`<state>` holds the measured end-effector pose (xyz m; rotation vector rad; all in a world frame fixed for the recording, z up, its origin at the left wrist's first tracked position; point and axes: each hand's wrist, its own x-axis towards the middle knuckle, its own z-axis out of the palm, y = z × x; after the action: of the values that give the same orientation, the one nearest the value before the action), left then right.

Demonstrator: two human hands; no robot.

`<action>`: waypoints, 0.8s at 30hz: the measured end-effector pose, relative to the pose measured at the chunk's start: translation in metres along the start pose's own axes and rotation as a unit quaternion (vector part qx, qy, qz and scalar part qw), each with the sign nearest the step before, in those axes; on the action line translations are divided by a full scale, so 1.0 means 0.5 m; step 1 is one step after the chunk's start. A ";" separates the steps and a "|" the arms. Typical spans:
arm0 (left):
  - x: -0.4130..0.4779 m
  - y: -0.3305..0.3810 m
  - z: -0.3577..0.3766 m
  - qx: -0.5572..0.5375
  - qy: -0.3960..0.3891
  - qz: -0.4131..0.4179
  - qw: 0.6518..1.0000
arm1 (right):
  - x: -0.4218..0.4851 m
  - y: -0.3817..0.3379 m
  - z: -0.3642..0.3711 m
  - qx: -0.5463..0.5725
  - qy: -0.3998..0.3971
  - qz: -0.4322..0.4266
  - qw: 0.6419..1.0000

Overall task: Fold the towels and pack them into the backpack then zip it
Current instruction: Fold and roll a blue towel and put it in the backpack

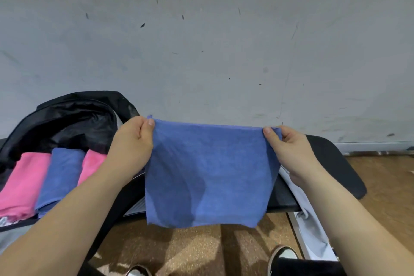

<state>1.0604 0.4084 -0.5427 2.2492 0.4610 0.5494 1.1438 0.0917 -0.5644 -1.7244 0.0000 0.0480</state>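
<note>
A blue towel [208, 175] hangs in the air in front of me, stretched flat between both hands. My left hand [132, 141] pinches its top left corner and my right hand [289, 148] pinches its top right corner. At the left lies the black backpack [67, 119] with its main compartment open. Inside it, side by side, lie a folded pink towel [22, 184], a folded blue towel [60, 177] and another folded pink towel [91, 166].
A black bench surface [331, 161] runs under the towel and backpack. A pale grey cloth [311, 219] hangs off its front right. Behind stands a scuffed grey wall [201, 40]. Below are a brown floor [380, 186] and my shoes [282, 255].
</note>
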 end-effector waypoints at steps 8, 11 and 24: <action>0.051 -0.030 0.030 -0.016 -0.004 -0.048 0.999 | 0.054 0.015 0.025 -0.038 0.026 -0.037 0.998; 0.056 -0.027 0.035 -0.028 0.016 -0.047 0.998 | 0.069 0.032 0.031 -0.060 0.027 -0.019 0.998; 0.049 -0.021 0.042 -0.078 -0.001 -0.098 0.992 | 0.046 0.010 0.045 0.026 0.012 0.053 0.998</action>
<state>1.0904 0.4144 -0.5576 2.0294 0.6094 0.4637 1.1658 0.1137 -0.5735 -1.6724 0.1094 0.1057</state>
